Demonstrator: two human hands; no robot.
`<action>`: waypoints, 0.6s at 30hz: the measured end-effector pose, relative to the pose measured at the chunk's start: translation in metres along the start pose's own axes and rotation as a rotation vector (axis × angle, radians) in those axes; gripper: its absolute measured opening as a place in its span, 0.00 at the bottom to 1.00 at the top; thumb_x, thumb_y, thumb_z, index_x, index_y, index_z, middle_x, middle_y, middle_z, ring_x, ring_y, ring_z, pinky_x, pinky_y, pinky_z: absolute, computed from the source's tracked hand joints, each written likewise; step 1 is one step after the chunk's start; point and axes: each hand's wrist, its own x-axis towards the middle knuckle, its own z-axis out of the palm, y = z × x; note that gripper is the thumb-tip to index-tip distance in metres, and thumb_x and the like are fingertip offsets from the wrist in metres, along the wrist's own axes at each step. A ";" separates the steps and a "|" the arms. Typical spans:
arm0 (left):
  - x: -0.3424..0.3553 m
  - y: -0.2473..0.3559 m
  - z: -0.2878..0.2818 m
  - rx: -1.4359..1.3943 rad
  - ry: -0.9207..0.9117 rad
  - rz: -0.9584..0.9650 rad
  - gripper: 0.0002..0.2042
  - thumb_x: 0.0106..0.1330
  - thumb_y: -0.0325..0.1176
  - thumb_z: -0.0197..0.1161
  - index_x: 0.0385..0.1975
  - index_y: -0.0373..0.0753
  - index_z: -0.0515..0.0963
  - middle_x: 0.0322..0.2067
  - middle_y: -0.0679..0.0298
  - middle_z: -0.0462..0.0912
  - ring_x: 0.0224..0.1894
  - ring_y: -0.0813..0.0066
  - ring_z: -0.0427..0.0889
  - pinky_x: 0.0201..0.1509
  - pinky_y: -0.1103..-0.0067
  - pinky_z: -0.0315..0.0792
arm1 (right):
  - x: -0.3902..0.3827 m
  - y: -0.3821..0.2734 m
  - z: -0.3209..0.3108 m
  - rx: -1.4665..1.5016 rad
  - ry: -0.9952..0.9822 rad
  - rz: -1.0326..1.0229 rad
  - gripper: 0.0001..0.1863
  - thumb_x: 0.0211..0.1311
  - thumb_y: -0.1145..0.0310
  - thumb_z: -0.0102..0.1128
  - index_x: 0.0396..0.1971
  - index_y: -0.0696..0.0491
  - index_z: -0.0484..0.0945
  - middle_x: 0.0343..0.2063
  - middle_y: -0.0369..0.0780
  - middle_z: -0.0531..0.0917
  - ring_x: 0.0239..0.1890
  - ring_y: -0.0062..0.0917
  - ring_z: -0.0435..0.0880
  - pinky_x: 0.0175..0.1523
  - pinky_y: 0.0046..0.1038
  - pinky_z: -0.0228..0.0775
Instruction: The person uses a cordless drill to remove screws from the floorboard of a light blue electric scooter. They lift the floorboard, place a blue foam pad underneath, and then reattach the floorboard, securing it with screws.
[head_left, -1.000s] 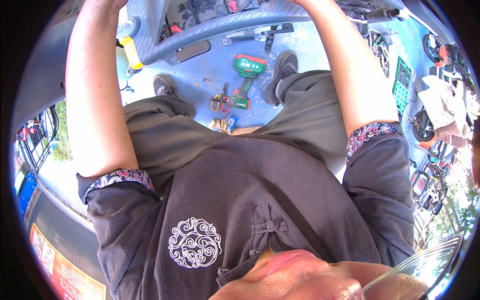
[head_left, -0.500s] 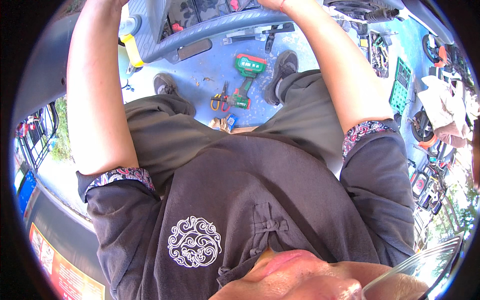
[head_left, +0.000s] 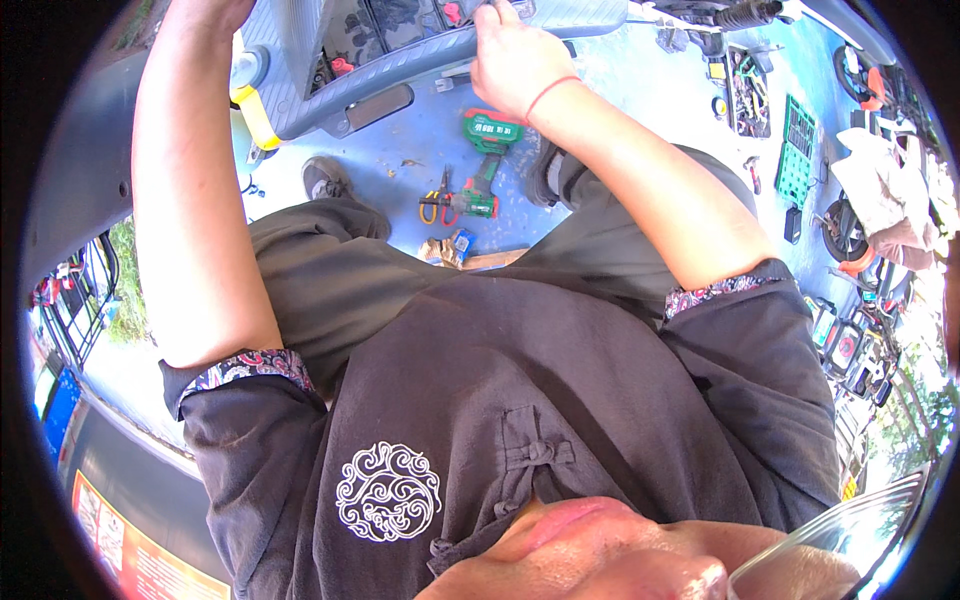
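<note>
My right hand (head_left: 520, 65) is over the near rim of a grey plastic vehicle footboard (head_left: 430, 52). Its fingers are closed together at the picture's upper edge, and what they may hold cannot be made out. Inside the open compartment lie dark battery blocks (head_left: 355, 32) with red terminal covers (head_left: 342, 66). At the upper left, my left hand (head_left: 232, 10) is mostly cut off by the picture edge, beside the footboard's left part; its fingers are hidden. A yellow strip (head_left: 258, 120) hangs at the footboard's left corner.
Between my feet, a green and red cordless power tool (head_left: 485, 165) lies on the blue floor beside yellow- and red-handled cutters (head_left: 437, 205). Closer in is a small blue box (head_left: 462, 242). Rightward are a tray of tools (head_left: 748, 95), a green case (head_left: 795, 150) and several wheels.
My right hand has come nearer and to the left, from the picture's upper edge to the compartment's near rim. My left arm has barely moved.
</note>
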 end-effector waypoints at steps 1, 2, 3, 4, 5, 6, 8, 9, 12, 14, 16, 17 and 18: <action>0.000 0.002 0.006 -0.005 0.009 -0.020 0.16 0.62 0.55 0.67 0.31 0.50 0.77 0.25 0.76 0.66 0.26 0.82 0.63 0.32 0.80 0.59 | 0.006 0.005 0.002 0.011 0.005 0.037 0.23 0.59 0.67 0.59 0.51 0.64 0.68 0.54 0.65 0.76 0.39 0.51 0.88 0.44 0.45 0.83; 0.001 0.002 0.009 -0.018 -0.007 -0.017 0.15 0.62 0.55 0.66 0.31 0.50 0.78 0.25 0.76 0.66 0.26 0.82 0.64 0.32 0.80 0.59 | 0.014 0.013 0.006 0.023 0.010 0.074 0.23 0.58 0.67 0.59 0.50 0.64 0.68 0.54 0.65 0.76 0.39 0.51 0.88 0.45 0.45 0.83; 0.001 0.000 0.009 -0.024 -0.049 0.009 0.15 0.62 0.55 0.66 0.31 0.50 0.78 0.25 0.75 0.67 0.26 0.82 0.65 0.33 0.80 0.59 | 0.018 0.016 0.006 0.039 0.014 0.109 0.24 0.58 0.67 0.60 0.50 0.64 0.68 0.54 0.65 0.76 0.40 0.51 0.88 0.45 0.45 0.83; 0.002 -0.001 0.008 -0.032 -0.089 0.035 0.15 0.63 0.55 0.65 0.32 0.50 0.79 0.25 0.75 0.68 0.26 0.82 0.65 0.34 0.80 0.60 | 0.016 0.018 0.006 0.023 0.021 0.083 0.24 0.57 0.67 0.60 0.51 0.65 0.68 0.55 0.66 0.75 0.40 0.51 0.88 0.45 0.45 0.83; 0.002 -0.006 0.002 -0.039 -0.158 0.085 0.16 0.63 0.55 0.64 0.32 0.49 0.80 0.26 0.75 0.70 0.27 0.82 0.67 0.35 0.81 0.61 | 0.013 0.020 0.005 0.007 0.029 0.057 0.25 0.57 0.67 0.61 0.52 0.65 0.68 0.57 0.66 0.74 0.40 0.50 0.88 0.45 0.45 0.83; 0.000 -0.012 -0.010 -0.037 -0.208 0.130 0.16 0.64 0.55 0.64 0.33 0.49 0.80 0.26 0.74 0.71 0.28 0.82 0.68 0.36 0.81 0.62 | 0.011 0.016 0.005 0.001 0.030 0.014 0.26 0.57 0.67 0.61 0.52 0.65 0.68 0.58 0.67 0.73 0.40 0.50 0.88 0.45 0.44 0.83; 0.010 -0.019 -0.014 -0.006 -0.188 0.155 0.17 0.65 0.57 0.62 0.35 0.48 0.82 0.29 0.73 0.76 0.31 0.80 0.71 0.40 0.80 0.64 | -0.001 0.005 -0.003 -0.028 -0.033 0.013 0.28 0.57 0.67 0.61 0.54 0.65 0.67 0.61 0.69 0.70 0.40 0.49 0.89 0.46 0.43 0.83; 0.020 -0.021 -0.007 0.035 -0.109 0.136 0.19 0.65 0.57 0.61 0.36 0.48 0.82 0.31 0.71 0.79 0.33 0.78 0.74 0.43 0.79 0.66 | -0.006 0.003 -0.005 -0.041 -0.061 0.022 0.28 0.56 0.67 0.61 0.55 0.65 0.67 0.63 0.70 0.68 0.40 0.49 0.89 0.46 0.43 0.83; 0.031 -0.030 -0.004 0.022 -0.158 0.125 0.23 0.66 0.58 0.60 0.47 0.44 0.82 0.41 0.64 0.84 0.43 0.71 0.80 0.52 0.74 0.70 | -0.013 0.003 0.001 -0.097 -0.126 0.031 0.35 0.60 0.68 0.59 0.66 0.66 0.62 0.67 0.73 0.61 0.43 0.49 0.89 0.46 0.40 0.84; 0.078 -0.053 -0.030 -0.101 -0.204 0.025 0.25 0.73 0.50 0.59 0.57 0.33 0.79 0.53 0.57 0.84 0.58 0.65 0.78 0.67 0.69 0.66 | -0.018 -0.009 0.001 -0.147 -0.174 0.021 0.35 0.64 0.69 0.56 0.69 0.65 0.61 0.67 0.74 0.60 0.47 0.51 0.89 0.45 0.41 0.85; 0.077 -0.054 -0.027 -0.061 -0.170 0.046 0.24 0.74 0.49 0.59 0.58 0.34 0.79 0.55 0.57 0.83 0.60 0.65 0.77 0.69 0.69 0.64 | -0.023 -0.018 0.011 -0.245 -0.140 -0.014 0.34 0.65 0.68 0.54 0.69 0.65 0.61 0.66 0.74 0.61 0.43 0.50 0.90 0.44 0.40 0.86; 0.073 -0.051 -0.023 -0.094 -0.154 0.029 0.24 0.74 0.48 0.59 0.58 0.35 0.79 0.55 0.56 0.83 0.60 0.64 0.77 0.69 0.69 0.64 | -0.025 -0.020 0.011 -0.271 -0.139 0.004 0.34 0.65 0.68 0.55 0.69 0.65 0.61 0.67 0.73 0.61 0.43 0.50 0.90 0.44 0.40 0.86; 0.065 -0.047 -0.020 -0.106 -0.134 0.044 0.23 0.74 0.47 0.58 0.59 0.35 0.78 0.56 0.56 0.82 0.61 0.64 0.77 0.70 0.70 0.64 | -0.026 -0.023 0.010 -0.294 -0.137 0.016 0.34 0.65 0.67 0.55 0.69 0.65 0.61 0.67 0.72 0.61 0.44 0.49 0.89 0.44 0.40 0.86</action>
